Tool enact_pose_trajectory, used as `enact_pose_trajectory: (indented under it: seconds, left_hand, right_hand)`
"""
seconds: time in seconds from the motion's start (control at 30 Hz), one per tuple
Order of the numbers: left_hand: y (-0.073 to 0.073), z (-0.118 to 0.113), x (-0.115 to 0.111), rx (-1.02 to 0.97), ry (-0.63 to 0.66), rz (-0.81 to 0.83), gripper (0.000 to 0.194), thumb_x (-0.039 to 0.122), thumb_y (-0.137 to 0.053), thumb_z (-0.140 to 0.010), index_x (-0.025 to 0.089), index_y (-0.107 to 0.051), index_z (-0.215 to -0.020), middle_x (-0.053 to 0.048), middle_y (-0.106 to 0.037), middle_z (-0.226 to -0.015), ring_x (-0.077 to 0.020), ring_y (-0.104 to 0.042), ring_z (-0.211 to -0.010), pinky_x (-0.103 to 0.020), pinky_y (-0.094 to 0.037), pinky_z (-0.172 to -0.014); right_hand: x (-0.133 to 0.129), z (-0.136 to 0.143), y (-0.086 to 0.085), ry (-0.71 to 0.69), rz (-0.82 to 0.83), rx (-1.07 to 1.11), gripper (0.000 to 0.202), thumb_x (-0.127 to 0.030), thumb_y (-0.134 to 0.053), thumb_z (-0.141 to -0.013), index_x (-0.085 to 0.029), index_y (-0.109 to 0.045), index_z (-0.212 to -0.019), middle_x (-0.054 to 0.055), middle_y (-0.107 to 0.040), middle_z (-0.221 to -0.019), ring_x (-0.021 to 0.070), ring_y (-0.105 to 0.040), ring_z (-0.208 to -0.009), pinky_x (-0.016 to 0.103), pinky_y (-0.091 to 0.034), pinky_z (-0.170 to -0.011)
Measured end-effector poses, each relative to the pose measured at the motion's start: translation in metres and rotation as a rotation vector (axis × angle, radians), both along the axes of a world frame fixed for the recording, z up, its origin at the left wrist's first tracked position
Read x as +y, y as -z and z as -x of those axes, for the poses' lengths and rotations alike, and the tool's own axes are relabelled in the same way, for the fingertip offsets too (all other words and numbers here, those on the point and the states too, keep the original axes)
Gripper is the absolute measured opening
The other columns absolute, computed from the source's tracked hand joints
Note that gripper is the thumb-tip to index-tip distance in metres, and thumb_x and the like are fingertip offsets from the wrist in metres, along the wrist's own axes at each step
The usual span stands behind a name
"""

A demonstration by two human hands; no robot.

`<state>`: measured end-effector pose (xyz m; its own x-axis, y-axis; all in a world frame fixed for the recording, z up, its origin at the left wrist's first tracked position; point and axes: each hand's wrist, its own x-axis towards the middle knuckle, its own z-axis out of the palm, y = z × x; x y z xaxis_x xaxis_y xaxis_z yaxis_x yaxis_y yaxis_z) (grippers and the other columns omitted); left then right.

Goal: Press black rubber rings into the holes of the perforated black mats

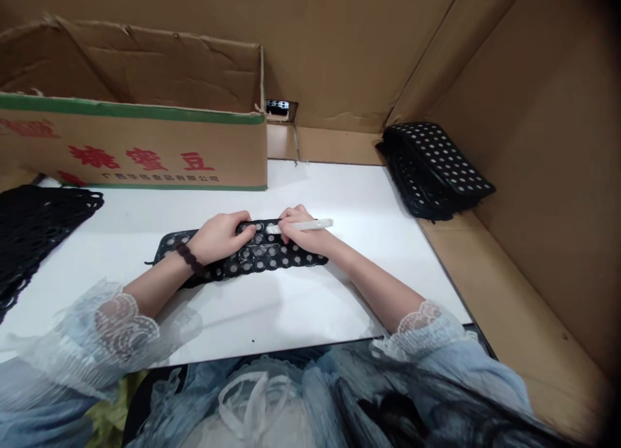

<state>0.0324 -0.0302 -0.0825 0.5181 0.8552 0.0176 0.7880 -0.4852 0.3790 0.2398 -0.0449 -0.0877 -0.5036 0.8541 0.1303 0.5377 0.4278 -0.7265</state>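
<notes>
A black strip with rows of pale dots (pixel 259 259) lies across the white table in front of me. My left hand (pixel 224 236) grips its upper edge, thumb on top and fingers curled over the far side. A white pen-like tool (pixel 310 225) is pinched in my right hand (pixel 301 231), its tip touching the strip just right of my left thumb. Whether the tool is a pen or a small cutter cannot be made out. My right hand rests on the strip's right part.
An open cardboard box (pixel 165 144) with red lettering stands at the back left. Black openwork material (pixel 41 231) lies at the left edge. Folded black dotted pieces (pixel 436 167) are stacked at the back right. Cardboard walls (pixel 349 53) enclose the back and right sides.
</notes>
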Motion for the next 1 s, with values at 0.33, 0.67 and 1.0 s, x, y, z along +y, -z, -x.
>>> enact_pose_trajectory:
  seconds: [0.33, 0.67, 1.0]
  left_hand:
    - [-0.006, 0.002, -0.001, -0.020, 0.146, 0.127, 0.034, 0.052, -0.044, -0.074, 0.018, -0.047, -0.073, 0.002, -0.050, -0.058, -0.0135, -0.046, -0.052, -0.023, -0.029, -0.050]
    - [-0.002, -0.005, -0.009, -0.051, 0.171, 0.108, 0.025, 0.039, -0.037, -0.080, 0.019, -0.044, -0.067, 0.002, -0.047, -0.055, -0.0130, -0.043, -0.051, -0.023, -0.029, -0.051]
    - [-0.014, 0.008, -0.001, -0.160, 0.167, 0.104, 0.026, 0.042, -0.038, -0.081, 0.018, -0.043, -0.071, 0.004, -0.041, -0.057, -0.0113, -0.037, -0.053, -0.022, -0.029, -0.052]
  right_hand:
    - [-0.006, 0.004, 0.003, 0.029, -0.127, -0.043, 0.037, -0.025, -0.039, -0.084, -0.019, -0.054, -0.050, 0.002, -0.052, -0.087, 0.0173, -0.036, -0.092, 0.032, -0.029, -0.088]
    - [-0.013, 0.024, 0.016, 0.098, -0.373, -0.293, 0.030, -0.030, -0.036, -0.086, -0.018, -0.059, -0.071, 0.008, -0.048, -0.092, 0.0208, -0.032, -0.090, 0.035, -0.029, -0.080]
    - [-0.005, 0.019, 0.001, 0.183, -0.411, -0.318, 0.032, -0.031, -0.032, -0.087, -0.018, -0.059, -0.073, 0.008, -0.047, -0.091, 0.0222, -0.034, -0.091, 0.036, -0.030, -0.078]
